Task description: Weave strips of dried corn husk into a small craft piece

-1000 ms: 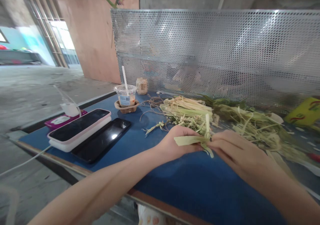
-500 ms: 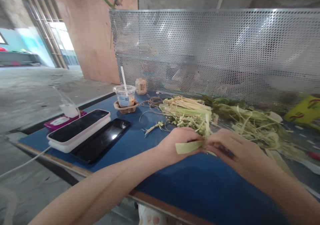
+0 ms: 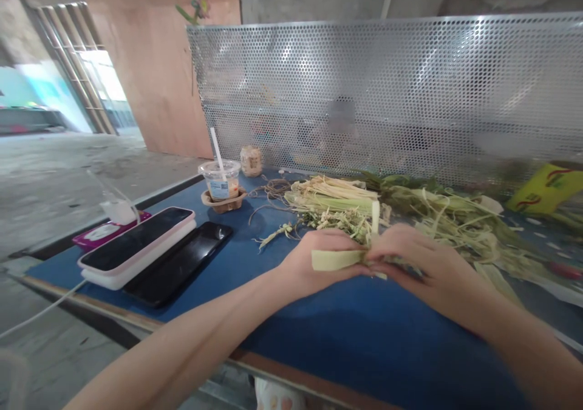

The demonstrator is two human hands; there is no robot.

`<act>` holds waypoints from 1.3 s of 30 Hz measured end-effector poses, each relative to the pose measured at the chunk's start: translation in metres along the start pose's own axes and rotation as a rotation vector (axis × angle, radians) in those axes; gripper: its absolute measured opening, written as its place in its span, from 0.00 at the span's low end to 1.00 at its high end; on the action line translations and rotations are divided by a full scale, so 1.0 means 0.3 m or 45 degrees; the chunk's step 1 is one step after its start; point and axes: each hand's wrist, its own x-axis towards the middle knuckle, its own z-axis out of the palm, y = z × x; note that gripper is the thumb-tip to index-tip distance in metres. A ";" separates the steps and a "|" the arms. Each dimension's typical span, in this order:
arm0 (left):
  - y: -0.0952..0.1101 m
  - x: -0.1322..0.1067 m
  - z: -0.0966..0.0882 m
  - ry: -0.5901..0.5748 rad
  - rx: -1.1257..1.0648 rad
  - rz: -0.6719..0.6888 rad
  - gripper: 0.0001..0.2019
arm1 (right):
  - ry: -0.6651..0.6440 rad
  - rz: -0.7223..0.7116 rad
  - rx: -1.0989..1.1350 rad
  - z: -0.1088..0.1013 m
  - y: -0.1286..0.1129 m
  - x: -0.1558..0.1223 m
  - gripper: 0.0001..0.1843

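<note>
My left hand (image 3: 314, 258) and my right hand (image 3: 414, 264) meet above the blue table (image 3: 346, 337), both pinched on a pale green leaf strip (image 3: 334, 259). One flat end of the strip sticks out to the left under my left fingers. Another narrow strip (image 3: 375, 218) stands upright between the two hands. Just behind them lies a pile of pale stalks and leaf trimmings (image 3: 337, 203).
Two dark phones (image 3: 177, 261), one on a white power bank (image 3: 136, 246), lie at the left. A plastic cup with a straw (image 3: 220, 182), a small jar (image 3: 251, 160) and a perforated metal screen (image 3: 387, 94) stand behind. More green trimmings (image 3: 460, 222) spread to the right.
Both hands stay pinched on the strip and have shifted slightly left and up in view as the camera turned a little. The strip's left end now lies flatter.
</note>
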 end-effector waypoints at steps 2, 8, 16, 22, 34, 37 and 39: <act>0.009 0.005 -0.001 0.096 -0.129 -0.147 0.06 | 0.242 0.067 0.000 0.011 0.011 -0.007 0.16; 0.030 0.012 -0.003 0.251 -0.653 -0.522 0.16 | 0.217 0.483 0.439 0.066 0.030 0.005 0.30; 0.027 0.005 -0.015 0.156 -0.890 -0.568 0.32 | 0.084 0.531 1.220 0.070 0.000 0.023 0.13; 0.010 0.006 -0.014 0.108 -0.988 -0.558 0.37 | 0.109 0.582 1.248 0.066 -0.011 0.024 0.11; 0.026 0.010 0.003 0.185 -0.831 -0.578 0.30 | 0.340 0.818 1.277 0.132 -0.003 0.041 0.16; 0.018 0.004 0.008 0.203 -0.757 -0.573 0.31 | 0.266 0.788 1.237 0.128 -0.002 0.044 0.14; 0.017 0.002 0.008 0.209 -0.730 -0.571 0.32 | 0.239 0.770 1.156 0.116 -0.005 0.042 0.12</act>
